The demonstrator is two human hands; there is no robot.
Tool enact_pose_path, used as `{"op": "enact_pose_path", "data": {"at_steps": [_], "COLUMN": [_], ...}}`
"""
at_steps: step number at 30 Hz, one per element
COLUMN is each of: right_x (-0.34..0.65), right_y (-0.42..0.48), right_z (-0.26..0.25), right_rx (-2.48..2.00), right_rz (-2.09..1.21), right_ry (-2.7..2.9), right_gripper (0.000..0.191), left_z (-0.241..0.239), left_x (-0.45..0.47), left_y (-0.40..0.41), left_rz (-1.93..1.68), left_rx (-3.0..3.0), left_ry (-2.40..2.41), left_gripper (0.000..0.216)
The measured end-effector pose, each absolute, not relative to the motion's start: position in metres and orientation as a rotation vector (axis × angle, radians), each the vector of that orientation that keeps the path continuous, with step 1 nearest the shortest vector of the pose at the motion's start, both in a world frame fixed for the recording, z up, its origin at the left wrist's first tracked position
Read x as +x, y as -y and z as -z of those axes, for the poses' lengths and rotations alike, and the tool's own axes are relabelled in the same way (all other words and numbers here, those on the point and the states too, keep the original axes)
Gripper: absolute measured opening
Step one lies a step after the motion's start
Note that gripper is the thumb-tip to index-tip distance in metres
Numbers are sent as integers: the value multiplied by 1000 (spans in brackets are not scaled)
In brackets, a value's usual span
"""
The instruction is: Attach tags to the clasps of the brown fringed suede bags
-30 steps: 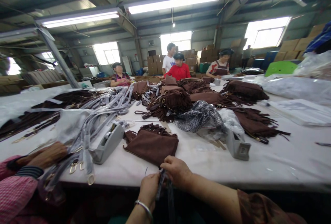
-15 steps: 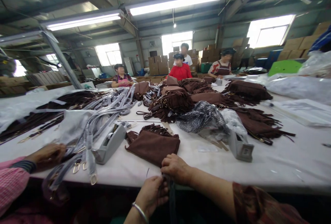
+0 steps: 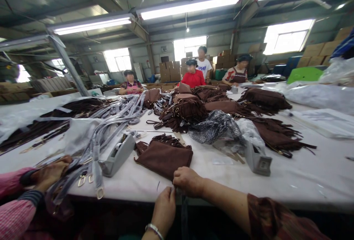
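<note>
At the table's front edge my right hand point(image 3: 188, 182) is closed, with its fingertips pinched together. My left hand point(image 3: 164, 206), a silver bangle on its wrist, meets it there in a pinch. Both grip the top of a dark strap point(image 3: 184, 210) that hangs below the edge; the gripped end is mostly hidden by fingers. Just behind my hands lies a flat brown bag point(image 3: 166, 157) with fringe at its far side, its near corner close to my right fingers.
Grey tape dispensers point(image 3: 117, 157) stand left and right of the bag. Plastic-wrapped straps point(image 3: 96, 158) with gold buckles spread at left, beside a co-worker's hands point(image 3: 52, 173). Brown fringed bags point(image 3: 190, 109) and patterned dark plastic point(image 3: 215, 127) lie behind. Several people sit or stand across the table.
My left hand has risen slightly and turned more upright against my right. The co-worker's second hand has come in at left. The standing person at the back has shifted right.
</note>
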State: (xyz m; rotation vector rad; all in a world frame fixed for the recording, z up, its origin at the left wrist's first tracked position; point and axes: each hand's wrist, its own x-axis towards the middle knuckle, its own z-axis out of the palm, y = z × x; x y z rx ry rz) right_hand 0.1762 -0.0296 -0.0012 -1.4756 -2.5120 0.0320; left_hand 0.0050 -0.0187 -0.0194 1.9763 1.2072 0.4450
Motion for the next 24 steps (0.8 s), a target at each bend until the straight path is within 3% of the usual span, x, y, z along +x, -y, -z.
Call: {"op": "enact_pose_path", "data": {"at_steps": [10,17,24], "right_x": [174,174,164], "right_y": [29,24,43], "right_z": [-1,1,-6], "right_rx": [-1523,-1370,-1588], "right_rz": [-286,-129,-115], "right_ry": [2378,2564,2444], "right_gripper": [25,12,19], "left_z": [21,19,21], "left_x": [1,0,1], "left_y": [21,25,16], "left_rz": [-331,-278,-297], "left_rx": [2185,2190,2168], "left_ry": [-1278,-1350,-1260], "left_gripper": [34,33,32]}}
